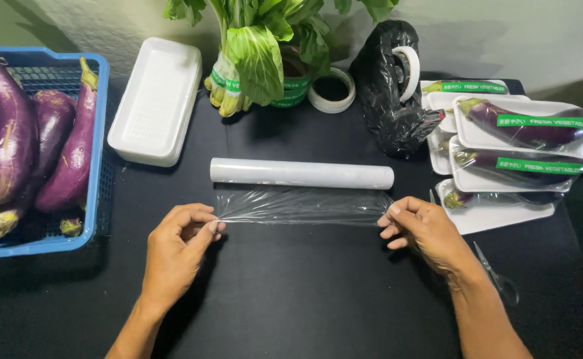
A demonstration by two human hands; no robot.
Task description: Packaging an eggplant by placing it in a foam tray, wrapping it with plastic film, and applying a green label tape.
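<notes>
Clear plastic film [303, 204] stretches between your two hands across the middle of the black table [305, 299], pulled toward you off a white roll of cling wrap [301, 173] that lies crosswise just beyond it. Your left hand [177, 246] pinches the film's left corner between thumb and curled fingers, and your right hand [422, 227] pinches the right corner the same way; both are closed on the sheet, with nothing else in them.

Near your right wrist, a pair of scissors [497, 279] lies on the table, partly hidden under your forearm. Just right of that hand sits a stack of white foam trays holding wrapped purple eggplants with green labels [517, 143], and the nearest tray almost touches your knuckles. Farther off, a crumpled black plastic bag [391, 100] stands behind the roll's right end, with a roll of white tape [408, 63] resting on it. A second tape ring [331, 90] lies beside a bunch of green leafy vegetables bound with green bands [258, 53] at the far edge. To the far left, a pile of empty white foam trays [155, 100] lies on the table, and a blue plastic basket [99, 146] of loose purple eggplants [12, 133] fills the left side, well apart from your left hand.
</notes>
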